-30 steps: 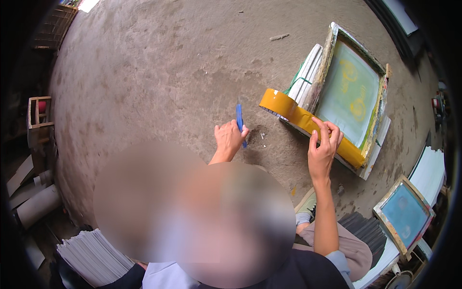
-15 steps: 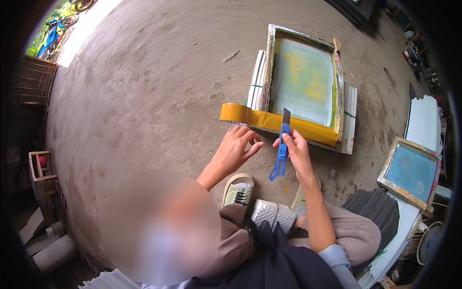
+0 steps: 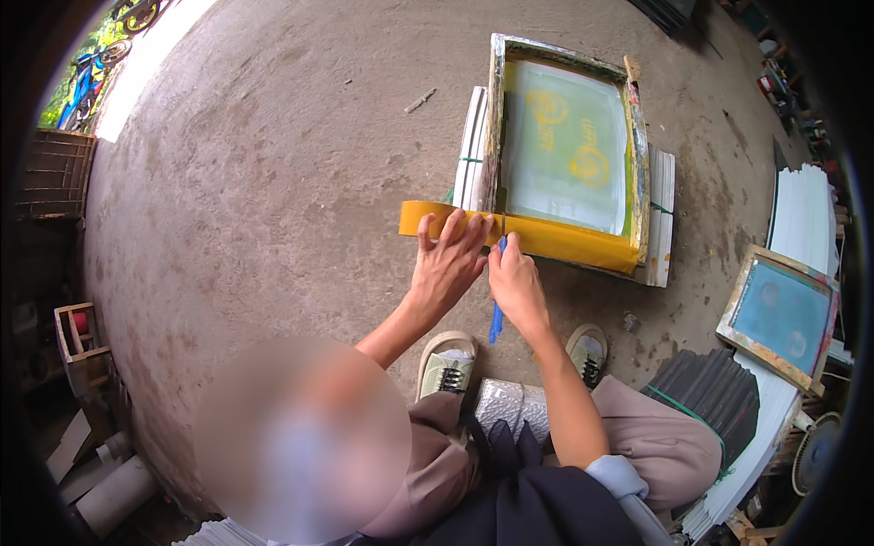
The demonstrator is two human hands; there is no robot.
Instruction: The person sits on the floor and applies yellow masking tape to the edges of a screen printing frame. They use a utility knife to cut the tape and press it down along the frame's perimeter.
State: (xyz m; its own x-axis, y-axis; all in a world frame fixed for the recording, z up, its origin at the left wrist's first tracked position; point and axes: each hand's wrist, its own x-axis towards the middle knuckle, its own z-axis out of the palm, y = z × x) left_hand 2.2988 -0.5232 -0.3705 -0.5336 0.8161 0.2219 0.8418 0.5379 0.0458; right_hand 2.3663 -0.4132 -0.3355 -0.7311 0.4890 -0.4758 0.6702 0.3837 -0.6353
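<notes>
I saw the left hand [image 3: 448,264] lying flat on the yellow tape [image 3: 546,238], fingers spread and pressing the strip down near its left end. The right hand [image 3: 517,284] sat just beside it, closed around a blue knife [image 3: 497,314], whose handle stuck out below the fist toward me while its tip met the tape between the two hands. The hands were almost touching.

The tape ran as a wide band along the near edge of a wooden screen frame [image 3: 496,118], its left end hanging free past the frame's corner. The frame held a pale green mesh [image 3: 564,146] with faint yellow marks, and it rested on a stack of white sheets [image 3: 663,218] lying on the concrete floor [image 3: 273,182].

Below the hands I could see two pale shoes [image 3: 448,364] planted on the floor, with knees in tan trousers behind them. To the right lay a second frame [image 3: 781,314] with blue mesh, propped over a dark stack [image 3: 706,387] and more white sheets. A small stick [image 3: 420,100] lay on the floor well beyond the first frame. At the far left stood a small wooden crate [image 3: 77,332].
</notes>
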